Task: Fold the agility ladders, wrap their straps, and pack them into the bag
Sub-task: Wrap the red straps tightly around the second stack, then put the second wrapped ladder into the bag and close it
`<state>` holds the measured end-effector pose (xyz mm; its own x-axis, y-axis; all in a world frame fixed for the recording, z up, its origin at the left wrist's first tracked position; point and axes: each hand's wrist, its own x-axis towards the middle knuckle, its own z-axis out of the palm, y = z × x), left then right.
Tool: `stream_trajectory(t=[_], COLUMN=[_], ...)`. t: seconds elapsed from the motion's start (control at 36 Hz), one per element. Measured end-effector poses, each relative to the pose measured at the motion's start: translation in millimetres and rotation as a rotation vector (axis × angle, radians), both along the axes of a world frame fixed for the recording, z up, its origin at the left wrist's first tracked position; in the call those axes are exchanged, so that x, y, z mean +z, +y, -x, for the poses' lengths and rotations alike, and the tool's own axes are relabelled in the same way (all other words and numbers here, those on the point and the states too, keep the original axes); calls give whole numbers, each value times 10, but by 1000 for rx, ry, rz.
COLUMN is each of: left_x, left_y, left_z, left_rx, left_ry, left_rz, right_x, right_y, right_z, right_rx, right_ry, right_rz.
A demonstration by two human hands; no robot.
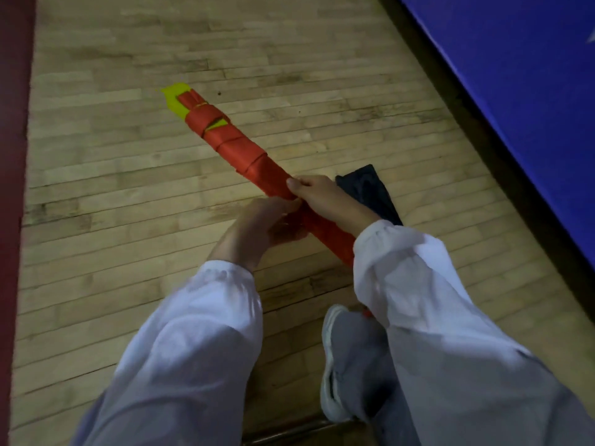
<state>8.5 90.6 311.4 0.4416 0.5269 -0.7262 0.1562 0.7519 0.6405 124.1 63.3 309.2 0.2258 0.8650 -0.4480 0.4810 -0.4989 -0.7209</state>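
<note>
Fingers of the right hand and left hand are curled round the red-strapped ladder bundle, slanted over the wooden floor beside the dark bag; light, stiff, slick webbing is presumed, best gripped mid-length.

No lettering, label, brand or number is showing legibly anywhere in the head view. A sliver of a white mark is peeking in at the upper right edge of the frame, on the blue padded mat that is lying along the right side of the wooden floor. The frame is cutting the mark off, and what is showing is too little to read as a letter or sign.
</note>
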Motion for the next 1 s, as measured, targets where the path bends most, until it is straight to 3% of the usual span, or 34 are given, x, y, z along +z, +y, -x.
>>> stream_trajectory(t=[0.14, 0.25, 0.42, 0.53, 0.61, 0.78, 0.92, 1.0], left_x=[-135, -309, -482, -350, -220, -291, -717, -1206], left_y=[-285, -688, -1294, -1717, -1916, -2155, -2348, -2404], left_z=[-501, -1033, -1530, -1615, -1705, -1904, -2122, -2263], left_rx=[-173, -268, -301, -354, -427, -675, -868, -1097], left_ry=[128, 180, 75, -78, -90, 0, 67, 268], left_rz=[-133, -107, 27, 149, 139, 42, 87, -115], right_x=[-17, -124, -86, 31, 43, -188, -651, -990], right_y=[-401, -940, -1628, -2225, -2524, -3002, -3383, -3561], right_z=[-403, -775, -1189, -1431, -1570, -1808, -1869, -1942], right_rx=[-136, -271, -411, -384, -425, -504, -595, -673], right_ry=[76, 12, 93, 133, 187, 159, 268, 263], right_rz=[28, 54, 186, 195, 163, 136, 182, 232])
